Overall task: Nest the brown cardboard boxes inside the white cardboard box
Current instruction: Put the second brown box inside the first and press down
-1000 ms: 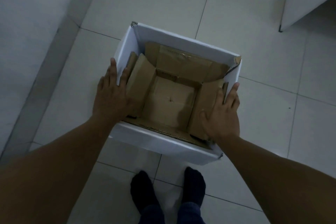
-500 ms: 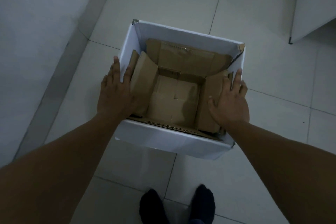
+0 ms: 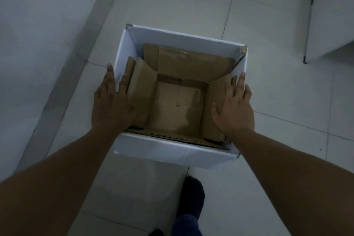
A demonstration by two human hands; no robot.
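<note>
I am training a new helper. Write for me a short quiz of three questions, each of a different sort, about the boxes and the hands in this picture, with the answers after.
1. True or false: the brown cardboard box sits inside the white cardboard box.
2. Where does the left hand rest? A) flat on the tiled floor B) spread over the left rim of the white box and the brown flap beside it C) under the white box
3. Fill in: the inside of the brown box is ____.

Key
1. True. Its flaps stand open within the white walls.
2. B. The right hand lies likewise on the right side.
3. Empty: only its bare bottom shows.
</note>
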